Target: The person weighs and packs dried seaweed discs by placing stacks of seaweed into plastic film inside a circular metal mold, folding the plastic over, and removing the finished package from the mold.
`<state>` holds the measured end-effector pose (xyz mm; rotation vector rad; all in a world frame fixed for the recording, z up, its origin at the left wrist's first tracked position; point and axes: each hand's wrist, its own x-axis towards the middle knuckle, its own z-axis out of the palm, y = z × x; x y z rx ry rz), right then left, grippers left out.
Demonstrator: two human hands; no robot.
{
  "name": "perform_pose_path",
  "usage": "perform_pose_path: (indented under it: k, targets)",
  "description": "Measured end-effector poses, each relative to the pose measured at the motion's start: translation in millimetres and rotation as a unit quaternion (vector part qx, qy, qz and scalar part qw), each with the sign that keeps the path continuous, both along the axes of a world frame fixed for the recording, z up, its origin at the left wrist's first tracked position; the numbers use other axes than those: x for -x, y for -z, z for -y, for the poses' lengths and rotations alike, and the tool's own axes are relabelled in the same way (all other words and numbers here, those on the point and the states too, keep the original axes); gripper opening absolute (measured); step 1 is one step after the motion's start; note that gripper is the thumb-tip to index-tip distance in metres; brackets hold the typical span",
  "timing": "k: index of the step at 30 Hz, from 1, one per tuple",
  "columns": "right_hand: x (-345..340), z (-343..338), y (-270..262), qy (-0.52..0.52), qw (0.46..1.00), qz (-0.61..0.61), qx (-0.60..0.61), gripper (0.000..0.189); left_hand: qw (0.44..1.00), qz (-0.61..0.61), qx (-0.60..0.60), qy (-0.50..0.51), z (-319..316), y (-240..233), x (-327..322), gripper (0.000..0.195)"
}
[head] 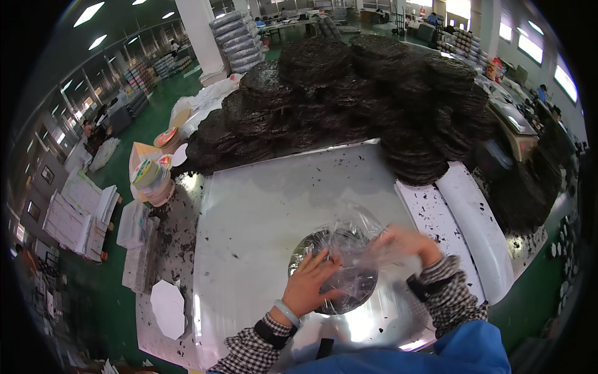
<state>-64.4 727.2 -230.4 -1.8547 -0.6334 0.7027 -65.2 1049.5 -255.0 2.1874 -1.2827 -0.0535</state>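
On the metal sheet in front of me lies a flat round dark stack (355,297), covered by crinkled clear plastic film (357,222). It looks like dried seaweed, though the material is not certain. My left hand (310,280) rests on its left part with the fingers spread, pressing on the film. A pale bangle sits at that wrist. To the right, my right hand (404,243) is blurred by motion. Its fingers are pinched on the loose film at the edge of the stack.
Large piles of dark round stacks (327,103) rise behind the metal sheet (261,210). Rolled white sheeting (474,233) lies at the right. Tape rolls (154,180), a clear plastic box (132,224) and a white polygonal sheet (168,308) are at the left. Dark crumbs litter the table.
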Motion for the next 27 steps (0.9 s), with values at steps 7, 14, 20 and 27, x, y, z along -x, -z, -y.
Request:
perform_pose_path:
  k: [7, 14, 20, 27]
  targets:
    - [6, -77, 5, 0.067, 0.956, 0.287, -0.001, 0.072, 0.995, 0.059, 0.009, -0.086, 6, 23, 2, 0.043]
    - [45, -133, 34, 0.138, 0.88, 0.4, 0.215, 0.062, 0.968, 0.004, 0.196, -0.156, -1, 12, 2, 0.091]
    - [17, -108, 49, 0.096, 0.932, 0.322, 0.137, 0.069, 0.989, -0.027, 0.133, -0.051, -6, 3, 27, 0.062]
    - [-24, -58, 35, 0.277, 0.931, 0.102, 0.215, 0.075, 0.984, -0.016, -0.054, -0.171, 27, -15, 12, 0.037]
